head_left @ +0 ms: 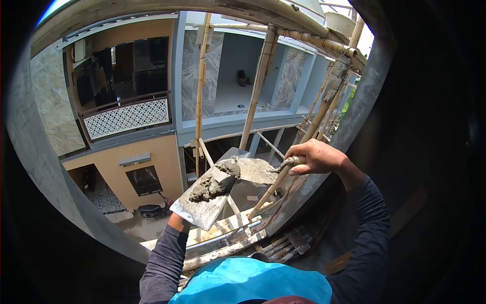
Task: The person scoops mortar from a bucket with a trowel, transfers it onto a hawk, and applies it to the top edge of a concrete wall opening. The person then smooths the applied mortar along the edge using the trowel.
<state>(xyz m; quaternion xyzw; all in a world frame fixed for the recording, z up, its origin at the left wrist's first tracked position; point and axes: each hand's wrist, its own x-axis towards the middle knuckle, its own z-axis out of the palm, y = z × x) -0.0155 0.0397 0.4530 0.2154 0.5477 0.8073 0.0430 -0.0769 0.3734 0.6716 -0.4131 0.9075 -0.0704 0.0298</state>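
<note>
My right hand (319, 157) is closed around the handle of a trowel (257, 171), whose flat blade is smeared with grey mortar. The blade points left, its tip at the mortar (210, 188) heaped on a plasterer's hawk (206, 215). My left hand (178, 222) supports this tilted board from below; only the wrist shows, and the fingers are hidden behind the board. The mortar lies in a rough lump along the middle of the hawk.
Bamboo scaffold poles (258, 86) stand just outside the curved concrete opening (349, 134) around me. Planks (223, 251) lie below my hands. Across a drop is a house with a balcony railing (126, 119); a motorcycle (152, 211) is parked on the ground.
</note>
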